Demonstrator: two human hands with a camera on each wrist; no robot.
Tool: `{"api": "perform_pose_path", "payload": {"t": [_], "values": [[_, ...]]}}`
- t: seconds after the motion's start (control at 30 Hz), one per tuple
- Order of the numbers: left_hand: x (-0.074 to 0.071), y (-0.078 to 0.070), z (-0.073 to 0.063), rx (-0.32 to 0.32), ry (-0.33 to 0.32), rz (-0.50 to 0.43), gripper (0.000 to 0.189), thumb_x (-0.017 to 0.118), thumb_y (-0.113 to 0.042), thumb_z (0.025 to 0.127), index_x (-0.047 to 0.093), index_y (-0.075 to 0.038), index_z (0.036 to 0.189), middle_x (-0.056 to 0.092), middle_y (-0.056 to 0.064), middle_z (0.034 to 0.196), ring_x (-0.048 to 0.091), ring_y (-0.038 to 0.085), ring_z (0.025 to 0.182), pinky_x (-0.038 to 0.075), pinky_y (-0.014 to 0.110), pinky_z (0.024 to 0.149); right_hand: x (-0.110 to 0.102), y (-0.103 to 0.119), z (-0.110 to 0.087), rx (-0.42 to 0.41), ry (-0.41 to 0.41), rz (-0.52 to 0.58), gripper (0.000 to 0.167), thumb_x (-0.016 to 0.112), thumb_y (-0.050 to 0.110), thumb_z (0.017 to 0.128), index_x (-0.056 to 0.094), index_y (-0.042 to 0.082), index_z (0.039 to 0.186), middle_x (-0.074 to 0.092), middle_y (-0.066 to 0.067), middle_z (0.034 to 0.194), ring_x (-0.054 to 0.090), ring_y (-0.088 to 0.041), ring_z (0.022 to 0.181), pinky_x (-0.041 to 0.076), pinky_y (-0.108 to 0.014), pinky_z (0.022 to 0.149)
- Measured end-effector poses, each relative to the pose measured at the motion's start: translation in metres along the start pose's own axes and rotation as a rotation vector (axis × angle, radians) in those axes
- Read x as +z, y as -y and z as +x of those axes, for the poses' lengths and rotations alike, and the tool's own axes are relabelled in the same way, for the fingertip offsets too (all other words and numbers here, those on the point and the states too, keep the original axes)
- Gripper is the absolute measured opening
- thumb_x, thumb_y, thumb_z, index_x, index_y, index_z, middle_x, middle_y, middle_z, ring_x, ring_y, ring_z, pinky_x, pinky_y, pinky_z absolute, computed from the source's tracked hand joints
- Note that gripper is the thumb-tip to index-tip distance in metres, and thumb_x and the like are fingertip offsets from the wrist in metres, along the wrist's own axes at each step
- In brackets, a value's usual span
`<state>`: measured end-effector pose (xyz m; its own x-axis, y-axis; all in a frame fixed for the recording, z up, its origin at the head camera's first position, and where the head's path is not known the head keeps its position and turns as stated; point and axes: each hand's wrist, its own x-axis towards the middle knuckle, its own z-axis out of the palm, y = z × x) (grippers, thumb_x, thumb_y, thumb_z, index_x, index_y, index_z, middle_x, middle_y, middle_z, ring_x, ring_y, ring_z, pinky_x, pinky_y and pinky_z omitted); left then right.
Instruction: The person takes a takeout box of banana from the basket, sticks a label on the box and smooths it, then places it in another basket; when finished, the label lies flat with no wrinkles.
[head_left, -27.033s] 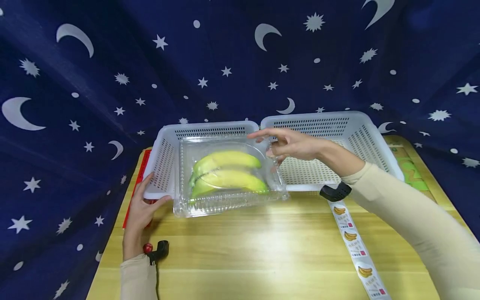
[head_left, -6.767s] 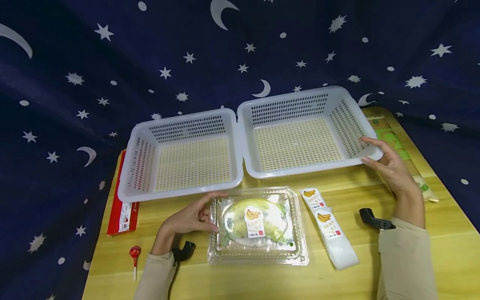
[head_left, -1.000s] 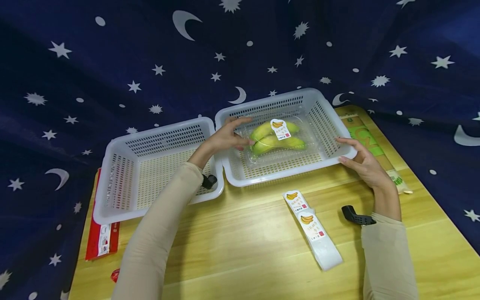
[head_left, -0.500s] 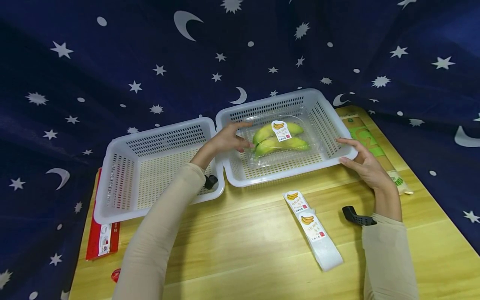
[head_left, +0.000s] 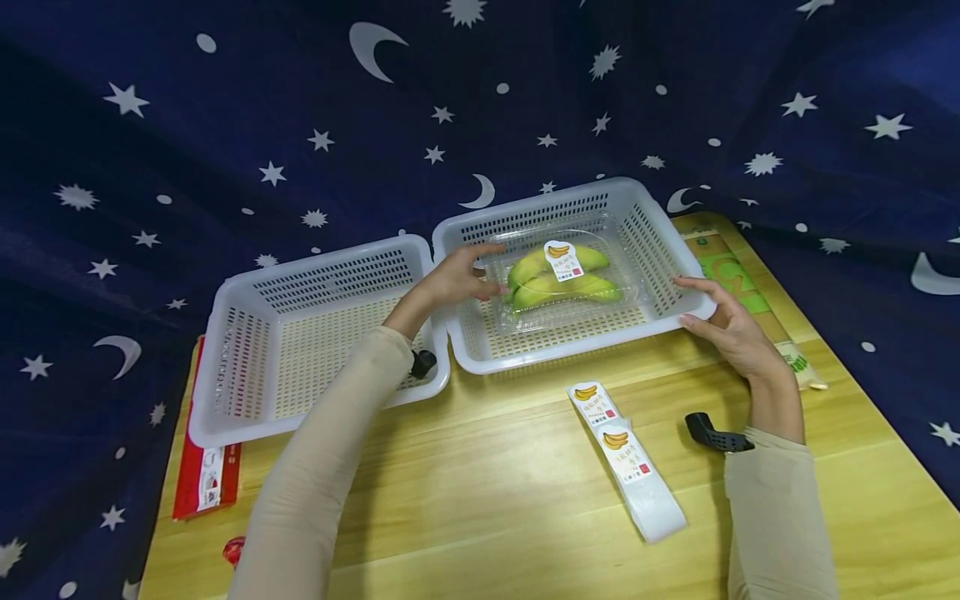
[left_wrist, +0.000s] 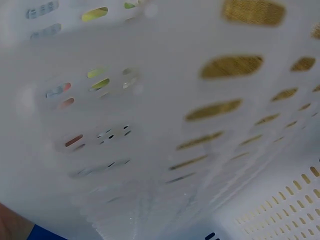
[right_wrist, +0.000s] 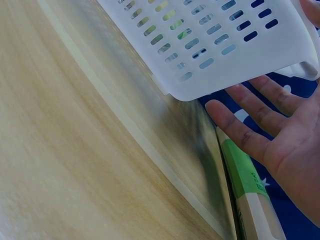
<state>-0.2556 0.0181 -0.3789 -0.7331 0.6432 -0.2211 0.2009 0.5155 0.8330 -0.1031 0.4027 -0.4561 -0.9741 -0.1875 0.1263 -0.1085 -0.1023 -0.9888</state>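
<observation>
A clear plastic clamshell box (head_left: 525, 321) with two bananas (head_left: 592, 289) inside lies in the right white basket (head_left: 525, 357). On its lid is a banana sticker (head_left: 563, 262). My left hand (head_left: 450, 277) reaches over the basket's left side. Its forefinger and thumb are spread, with the tips right at the box's left edge. My right hand (head_left: 731, 329) holds the right front corner of the same basket, with a finger over the rim and the thumb at the front. In the right wrist view, the other fingers (right_wrist: 247, 137) extend loosely beneath that corner.
A second white basket (head_left: 315, 358) stands to the left, under my left forearm. A strip of banana stickers (head_left: 626, 458) lies on the wooden table (head_left: 487, 500). Red packaging (head_left: 210, 479) and a lollipop (head_left: 234, 550) are at left, a green-and-brown package (head_left: 738, 283) at right.
Since about seven seconds ago, the stickered box has gone from the table into the right basket. Over the last second it has shifted slightly right, away from my left hand. My right hand stays put.
</observation>
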Motion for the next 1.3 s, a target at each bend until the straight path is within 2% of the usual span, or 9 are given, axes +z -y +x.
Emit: {"api": "perform_pose_path", "payload": {"t": [0.1, 0.2, 0.43, 0.67, 0.77, 0.9, 0.93, 1.0, 1.3], "values": [[0.0002, 0.0000, 0.0002, -0.004, -0.001, -0.007, 0.073, 0.074, -0.009, 0.087, 0.037, -0.008, 0.150, 0.028, 0.010, 0.159, 0.069, 0.023, 0.078, 0.056, 0.030, 0.084, 0.0001, 0.0001, -0.0003, -0.002, -0.005, -0.009, 0.057, 0.048, -0.011, 0.096, 0.038, 0.008, 0.148, 0.027, -0.006, 0.152, 0.050, -0.009, 0.122, 0.050, -0.012, 0.087], [0.0005, 0.0005, 0.0007, -0.011, 0.001, -0.011, 0.073, 0.074, -0.010, 0.087, 0.037, -0.008, 0.150, 0.028, 0.010, 0.159, 0.069, 0.023, 0.080, 0.057, 0.030, 0.076, 0.0004, 0.0002, 0.0001, -0.003, -0.009, -0.021, 0.057, 0.049, -0.011, 0.096, 0.037, 0.007, 0.149, 0.027, -0.007, 0.152, 0.049, -0.010, 0.123, 0.050, -0.012, 0.087], [0.0003, 0.0006, 0.0009, -0.029, 0.010, 0.001, 0.072, 0.074, -0.012, 0.087, 0.038, -0.007, 0.150, 0.028, 0.010, 0.159, 0.070, 0.032, 0.096, 0.055, 0.034, 0.093, 0.0002, -0.0001, 0.0008, 0.012, -0.016, -0.045, 0.057, 0.050, -0.009, 0.096, 0.034, 0.004, 0.149, 0.025, -0.010, 0.153, 0.050, -0.010, 0.122, 0.049, -0.012, 0.088], [0.0004, 0.0010, 0.0017, -0.034, 0.013, -0.017, 0.072, 0.073, -0.010, 0.087, 0.038, -0.006, 0.150, 0.027, 0.011, 0.159, 0.066, 0.033, 0.109, 0.058, 0.033, 0.085, -0.0006, -0.0006, 0.0012, 0.019, -0.021, -0.057, 0.056, 0.050, -0.008, 0.097, 0.034, 0.003, 0.149, 0.023, -0.012, 0.154, 0.048, -0.011, 0.123, 0.049, -0.012, 0.088], [0.0010, 0.0020, 0.0028, -0.017, 0.006, -0.008, 0.071, 0.073, -0.009, 0.087, 0.038, -0.003, 0.149, 0.027, 0.013, 0.160, 0.053, 0.037, 0.128, 0.054, 0.038, 0.096, -0.0004, -0.0004, 0.0009, 0.019, -0.022, -0.053, 0.056, 0.050, -0.009, 0.096, 0.035, 0.005, 0.149, 0.024, -0.010, 0.154, 0.049, -0.010, 0.123, 0.049, -0.012, 0.088], [0.0011, 0.0030, 0.0040, 0.036, -0.014, 0.036, 0.070, 0.074, -0.007, 0.086, 0.040, 0.002, 0.146, 0.032, 0.016, 0.157, 0.029, 0.033, 0.146, 0.035, 0.042, 0.117, 0.0005, 0.0005, 0.0002, 0.019, -0.020, -0.050, 0.057, 0.050, -0.008, 0.096, 0.036, 0.008, 0.149, 0.026, -0.008, 0.152, 0.049, -0.009, 0.122, 0.049, -0.012, 0.088], [0.0011, 0.0033, 0.0044, 0.046, -0.019, 0.044, 0.069, 0.074, -0.007, 0.086, 0.041, 0.003, 0.145, 0.034, 0.016, 0.156, 0.027, 0.031, 0.147, 0.030, 0.042, 0.119, 0.0007, 0.0008, 0.0001, 0.019, -0.018, -0.045, 0.057, 0.050, -0.009, 0.096, 0.036, 0.008, 0.149, 0.027, -0.008, 0.152, 0.049, -0.009, 0.122, 0.049, -0.011, 0.088], [0.0011, 0.0032, 0.0042, 0.053, -0.024, 0.051, 0.069, 0.074, -0.007, 0.085, 0.041, 0.004, 0.145, 0.037, 0.016, 0.155, 0.026, 0.030, 0.147, 0.027, 0.042, 0.121, 0.0007, 0.0010, -0.0001, 0.018, -0.016, -0.044, 0.057, 0.049, -0.009, 0.096, 0.037, 0.009, 0.149, 0.027, -0.007, 0.151, 0.049, -0.008, 0.122, 0.049, -0.011, 0.088], [0.0007, 0.0020, 0.0016, 0.034, -0.026, 0.067, 0.069, 0.074, -0.010, 0.086, 0.042, 0.001, 0.146, 0.037, 0.015, 0.155, 0.033, 0.039, 0.143, 0.031, 0.044, 0.118, 0.0005, 0.0003, 0.0005, 0.024, -0.018, -0.055, 0.056, 0.050, -0.008, 0.096, 0.037, 0.008, 0.149, 0.029, -0.004, 0.149, 0.049, -0.009, 0.122, 0.048, -0.011, 0.088]]}}
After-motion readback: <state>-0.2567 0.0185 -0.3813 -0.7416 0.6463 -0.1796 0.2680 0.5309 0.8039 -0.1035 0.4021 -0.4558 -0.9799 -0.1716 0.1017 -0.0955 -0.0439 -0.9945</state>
